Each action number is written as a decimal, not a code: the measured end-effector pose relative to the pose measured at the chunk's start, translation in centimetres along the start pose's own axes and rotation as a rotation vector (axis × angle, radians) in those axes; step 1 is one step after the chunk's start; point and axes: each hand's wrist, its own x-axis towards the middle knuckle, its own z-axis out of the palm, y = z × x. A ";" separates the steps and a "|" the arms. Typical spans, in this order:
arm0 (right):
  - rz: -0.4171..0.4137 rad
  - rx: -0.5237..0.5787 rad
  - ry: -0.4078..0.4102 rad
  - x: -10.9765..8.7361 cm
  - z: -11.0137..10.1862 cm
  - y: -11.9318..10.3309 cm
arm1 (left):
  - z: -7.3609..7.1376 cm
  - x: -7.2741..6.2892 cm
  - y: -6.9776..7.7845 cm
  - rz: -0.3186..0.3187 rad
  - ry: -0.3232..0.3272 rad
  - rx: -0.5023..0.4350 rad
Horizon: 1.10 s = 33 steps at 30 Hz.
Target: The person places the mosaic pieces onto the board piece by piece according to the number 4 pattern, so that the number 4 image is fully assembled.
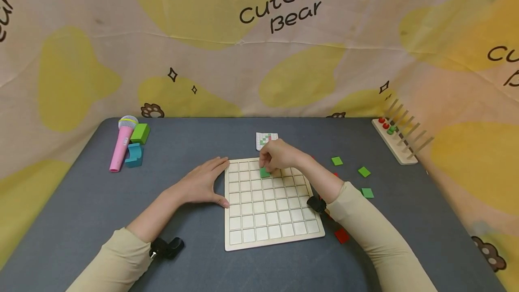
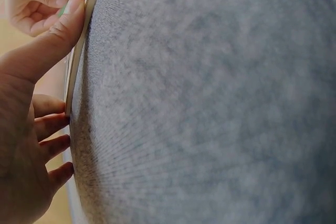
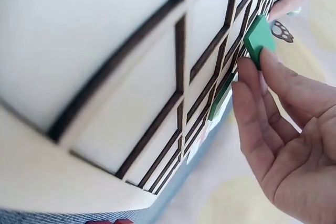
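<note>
Right wrist cam: right hand (image 3: 289,135) has a green tile (image 3: 260,40) pinched above the board's (image 1: 260,219) far part; left hand's (image 1: 201,183) fingers spread loosely against its left edge. I'd brace lightly, then lower it flat, corners squared.

The card (image 1: 265,136) lies behind the board (image 1: 260,220), microphone (image 1: 122,146) left

Grey table (image 1: 243,274), gridded board (image 1: 264,207), microphone (image 1: 122,144) (pink)

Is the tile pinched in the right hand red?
No, the right wrist view shows the right hand pinching a green tile over the gridded board.
</note>
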 end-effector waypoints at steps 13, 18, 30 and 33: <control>0.049 -0.062 0.014 0.2 0.3 0.0 | -0.1 0.0 0.0 0.005 0.005 0.007; 0.045 -0.051 0.019 0.2 0.4 0.1 | -0.1 0.0 0.0 0.005 -0.002 0.009; -0.024 -0.073 0.103 -0.3 -0.6 0.2 | 0.0 -0.1 0.0 0.003 -0.002 -0.012; -0.007 -0.042 0.149 -1.1 -1.8 0.9 | -0.1 -0.1 0.1 0.001 0.000 -0.016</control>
